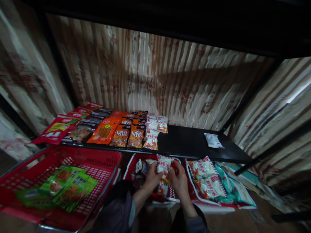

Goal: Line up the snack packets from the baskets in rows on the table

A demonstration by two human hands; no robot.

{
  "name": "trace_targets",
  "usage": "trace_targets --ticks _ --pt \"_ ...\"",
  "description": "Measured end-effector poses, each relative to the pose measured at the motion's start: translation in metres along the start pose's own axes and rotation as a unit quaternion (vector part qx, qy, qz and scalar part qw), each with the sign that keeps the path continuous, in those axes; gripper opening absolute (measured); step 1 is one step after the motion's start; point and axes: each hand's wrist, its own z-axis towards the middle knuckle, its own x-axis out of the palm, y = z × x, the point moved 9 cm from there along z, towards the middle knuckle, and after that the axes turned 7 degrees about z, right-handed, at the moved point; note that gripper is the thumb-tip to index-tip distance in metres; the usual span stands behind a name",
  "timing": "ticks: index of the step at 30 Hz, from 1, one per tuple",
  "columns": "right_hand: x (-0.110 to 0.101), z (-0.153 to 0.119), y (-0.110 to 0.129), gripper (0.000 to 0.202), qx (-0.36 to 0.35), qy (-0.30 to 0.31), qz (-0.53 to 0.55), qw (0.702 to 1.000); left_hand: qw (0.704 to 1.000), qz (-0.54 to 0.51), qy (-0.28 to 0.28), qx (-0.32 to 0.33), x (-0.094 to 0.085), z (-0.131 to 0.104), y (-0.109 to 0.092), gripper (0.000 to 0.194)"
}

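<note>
Between my two hands is a small white snack bag (pixel 164 165) with red lettering and a striped edge. My left hand (pixel 152 178) grips its left side, and my right hand (pixel 179 178) is closed at its right side. Both are just above a red-and-white basket (pixel 129 166) holding more small snack bags, partly hidden by my hands. Beyond the basket, a front white snack bag (pixel 152 139) of the same kind lies on the black shelf (pixel 182 140), with others lined up behind it.
Left of those lie orange snack packs (pixel 104 131) and red packs (pixel 60 127). A lone silvery bag (pixel 213 140) lies at the shelf's right. A red basket (pixel 97 155) with green packets (pixel 76 187) stands left; another basket (pixel 194 191) stands right. Metal posts (pixel 257 89) frame the shelf.
</note>
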Motion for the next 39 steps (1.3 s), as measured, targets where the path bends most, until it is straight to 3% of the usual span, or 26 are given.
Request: trace_targets --ticks 2,4,7,11,17,24,29,34,39 --pt "-0.006 -0.003 0.015 0.056 0.029 -0.017 0.061 0.998 0.997 -0.061 -0.021 0.038 -0.014 -0.011 -0.025 0.059" --pt "0.002 -0.01 0.019 0.061 0.112 0.005 0.157 0.981 0.992 -0.088 -0.046 0.083 -0.026 -0.02 -0.052 0.063" --pt "0.029 -0.026 0.031 0.06 0.197 0.059 0.307 0.929 0.985 -0.106 -0.074 0.114 -0.04 -0.031 -0.082 0.066" --pt "0.054 -0.043 0.056 0.043 0.219 0.045 0.455 0.862 0.979 -0.102 -0.066 0.164 -0.048 -0.041 -0.107 0.068" --pt "0.075 -0.053 0.072 0.035 0.239 0.031 0.499 0.832 0.977 -0.066 -0.05 0.197 -0.065 -0.05 -0.121 0.066" --pt "0.084 -0.061 0.063 0.033 0.273 0.022 0.504 0.819 0.986 -0.14 -0.059 0.069 -0.094 -0.045 -0.135 0.042" --pt "0.083 -0.067 0.06 0.036 0.281 0.018 0.496 0.822 0.981 -0.164 -0.047 0.089 -0.096 -0.037 -0.149 0.033" --pt "0.079 -0.068 0.061 0.034 0.282 0.025 0.486 0.827 0.979 -0.174 -0.054 0.095 -0.092 -0.03 -0.145 0.028" --pt "0.078 -0.073 0.059 0.036 0.286 0.022 0.495 0.82 0.976 -0.173 -0.098 0.088 -0.097 -0.028 -0.142 0.023"
